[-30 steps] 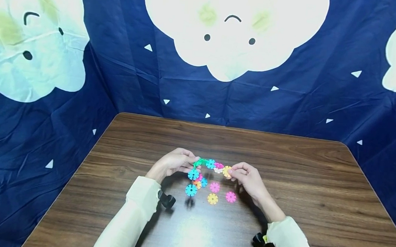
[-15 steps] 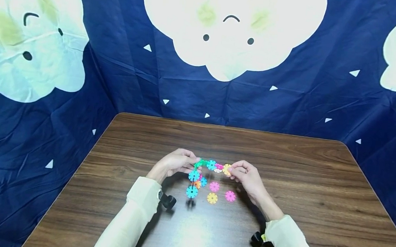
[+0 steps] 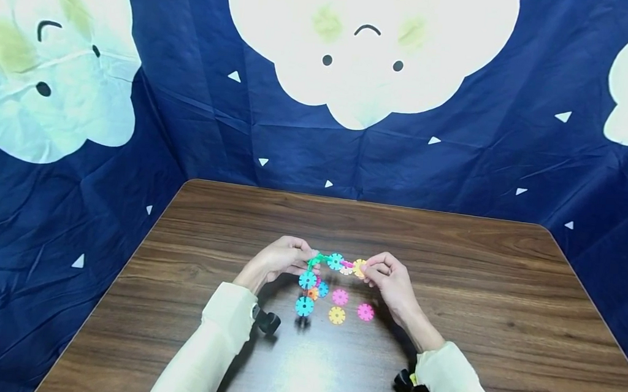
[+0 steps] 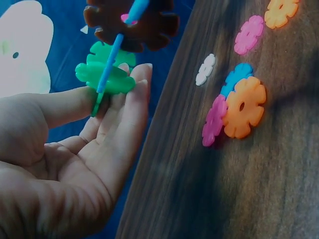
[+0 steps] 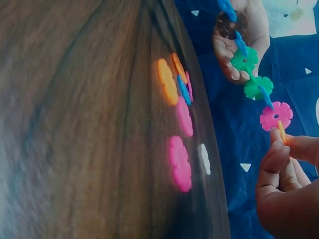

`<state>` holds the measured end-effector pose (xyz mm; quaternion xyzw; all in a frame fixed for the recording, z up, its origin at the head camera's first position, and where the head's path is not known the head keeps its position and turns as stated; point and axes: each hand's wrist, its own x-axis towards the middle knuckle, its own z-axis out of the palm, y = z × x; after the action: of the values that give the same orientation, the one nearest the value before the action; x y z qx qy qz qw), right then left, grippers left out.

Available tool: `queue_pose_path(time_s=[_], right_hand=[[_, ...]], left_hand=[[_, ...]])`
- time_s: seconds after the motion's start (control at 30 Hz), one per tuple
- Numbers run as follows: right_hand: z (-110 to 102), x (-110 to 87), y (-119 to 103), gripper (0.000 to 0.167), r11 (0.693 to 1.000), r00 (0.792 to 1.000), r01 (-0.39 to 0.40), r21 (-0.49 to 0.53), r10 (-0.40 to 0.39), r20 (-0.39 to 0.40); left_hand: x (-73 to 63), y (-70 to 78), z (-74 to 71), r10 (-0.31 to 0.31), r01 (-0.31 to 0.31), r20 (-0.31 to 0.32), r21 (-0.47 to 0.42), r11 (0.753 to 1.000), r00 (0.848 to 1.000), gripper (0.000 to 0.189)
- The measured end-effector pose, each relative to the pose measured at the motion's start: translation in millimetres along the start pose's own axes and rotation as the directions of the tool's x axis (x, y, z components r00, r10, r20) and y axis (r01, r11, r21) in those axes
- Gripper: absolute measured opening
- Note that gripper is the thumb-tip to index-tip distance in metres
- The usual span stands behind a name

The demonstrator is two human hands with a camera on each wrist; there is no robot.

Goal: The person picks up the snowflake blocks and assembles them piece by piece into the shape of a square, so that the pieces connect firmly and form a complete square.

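The chain of slotted discs (image 5: 258,88) was suspended above the tabletop (image 3: 453,262), spanning the space between your hands. From its lower end, it comprised a blue disc (image 3: 304,306), a brown disc (image 4: 154,30), a second blue disc (image 3: 307,280), two green discs (image 5: 245,59), a third blue disc (image 3: 335,261), a pink disc (image 5: 276,117) and a yellow disc (image 3: 359,267). Your left hand (image 3: 281,256) pinched the green section; your right hand (image 3: 389,279) pinched the yellow disc between thumb and fingers. The yellow disc met the pink disc's edge, but you could not confirm full slot engagement from these views. Joining was therefore judged about half complete: eight discs in line, the last joint unverified. Seven discs lay apart from the chain: a white disc (image 5: 205,159), two loose pink discs (image 3: 366,312), a loose yellow disc (image 3: 337,315), and a close group of orange (image 4: 244,124), blue (image 4: 237,77) and magenta (image 4: 215,121) discs, whose mutual attachment was indeterminate. Behind the tabletop hung a blue backdrop (image 3: 295,148).
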<state>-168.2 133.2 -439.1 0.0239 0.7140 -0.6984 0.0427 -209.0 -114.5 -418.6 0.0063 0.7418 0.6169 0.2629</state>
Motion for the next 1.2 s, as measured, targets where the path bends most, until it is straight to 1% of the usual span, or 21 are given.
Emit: queue_pose_path(time_s=[0.23, 0.4, 0.67, 0.77, 1.07, 1.2], right_hand=[[1.5, 1.4, -3.9, 0.014, 0.999, 0.999, 0.047, -0.011, -0.048, -0.024], [5.0, 0.9, -7.0, 0.013, 0.998, 0.998, 0.060, 0.000, -0.060, -0.037], [9.0, 2.2, -7.4, 0.014, 0.996, 0.994, 0.088, -0.018, -0.089, -0.059], [9.9, 2.8, -7.2, 0.015, 0.994, 0.993, 0.099, -0.036, -0.101, -0.055], [11.6, 2.5, -7.7, 0.013, 0.991, 0.990, 0.119, -0.056, -0.123, -0.073], [12.5, 2.4, -6.2, 0.012, 0.991, 0.990, 0.122, -0.053, -0.126, -0.071]], left_hand=[[-0.1, -0.4, 1.4, 0.023, -0.023, -0.004, -0.014, 1.000, 1.000, 0.011], [0.6, -2.8, 0.7, 0.030, -0.031, -0.015, -0.029, 0.999, 0.999, 0.009], [1.4, -5.8, 0.7, 0.036, -0.037, -0.026, -0.056, 0.998, 0.999, 0.009], [1.0, -6.5, 1.1, 0.029, -0.031, -0.034, -0.062, 0.998, 0.999, 0.009], [2.0, -7.7, 2.2, 0.036, -0.039, -0.040, -0.066, 0.997, 0.999, 0.009], [1.8, -7.6, 2.0, 0.029, -0.032, -0.043, -0.063, 0.998, 0.999, 0.009]])
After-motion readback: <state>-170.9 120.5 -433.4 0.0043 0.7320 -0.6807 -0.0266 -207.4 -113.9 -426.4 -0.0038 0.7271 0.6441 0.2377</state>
